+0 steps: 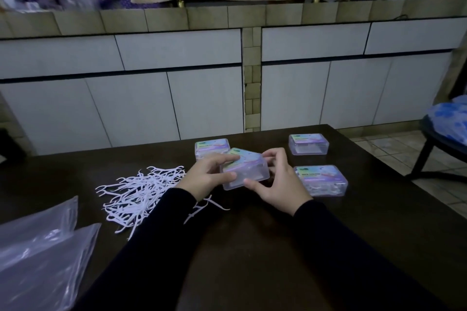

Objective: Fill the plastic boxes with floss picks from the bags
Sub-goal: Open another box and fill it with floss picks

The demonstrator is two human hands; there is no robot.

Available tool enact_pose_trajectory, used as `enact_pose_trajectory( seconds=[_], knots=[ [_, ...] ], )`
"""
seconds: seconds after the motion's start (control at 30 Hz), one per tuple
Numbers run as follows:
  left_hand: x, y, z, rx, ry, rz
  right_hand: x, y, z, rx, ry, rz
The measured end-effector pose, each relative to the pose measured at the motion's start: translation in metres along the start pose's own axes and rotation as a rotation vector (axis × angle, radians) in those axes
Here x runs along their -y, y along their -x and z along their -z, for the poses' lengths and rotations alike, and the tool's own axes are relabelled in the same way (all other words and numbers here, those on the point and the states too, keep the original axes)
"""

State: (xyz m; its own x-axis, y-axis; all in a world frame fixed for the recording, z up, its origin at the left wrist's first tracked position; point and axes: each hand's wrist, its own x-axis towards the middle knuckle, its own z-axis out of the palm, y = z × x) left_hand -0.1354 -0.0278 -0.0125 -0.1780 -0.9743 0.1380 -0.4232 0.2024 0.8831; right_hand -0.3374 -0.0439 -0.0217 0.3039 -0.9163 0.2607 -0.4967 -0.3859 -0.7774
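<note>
Dim, bluish indoor light, dark table (252,247) swallowing shadows, top-left corner motion-blurred, wide-angle bending at edges

Two arms in dark sleeves reach forward. The left hand (206,175) and right hand (274,182) both grip a plastic box (246,170), fingers curled around its left and right sides.

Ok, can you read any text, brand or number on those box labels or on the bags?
Held box lid label: printed lines, too blurred to read.
Far left box: blurred, unreadable.
Far right box: blurred, unreadable.
Near right box: blurred, unreadable.
Plastic bags: no print visible.
</note>
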Motion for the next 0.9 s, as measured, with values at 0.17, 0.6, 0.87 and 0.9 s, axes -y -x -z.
enact_pose_trajectory(
  seconds=[0.17, 0.6, 0.87, 0.9],
  knots=[
    [0.0, -0.006, -0.006, 0.021, -0.401, 0.023, -0.004, -0.004, 0.004, 0.099, 0.125, -0.094],
    [-0.015, -0.004, -0.025, -0.003, -0.844, -0.061, -0.005, -0.007, -0.003, 0.177, 0.159, -0.237],
    [-0.017, 0.0, -0.033, -0.05, -0.98, -0.122, 0.0, -0.004, 0.001, 0.173, 0.115, -0.25],
    [-0.018, 0.001, -0.034, -0.056, -0.982, -0.124, 0.0, -0.004, 0.001, 0.17, 0.111, -0.249]
  ],
)
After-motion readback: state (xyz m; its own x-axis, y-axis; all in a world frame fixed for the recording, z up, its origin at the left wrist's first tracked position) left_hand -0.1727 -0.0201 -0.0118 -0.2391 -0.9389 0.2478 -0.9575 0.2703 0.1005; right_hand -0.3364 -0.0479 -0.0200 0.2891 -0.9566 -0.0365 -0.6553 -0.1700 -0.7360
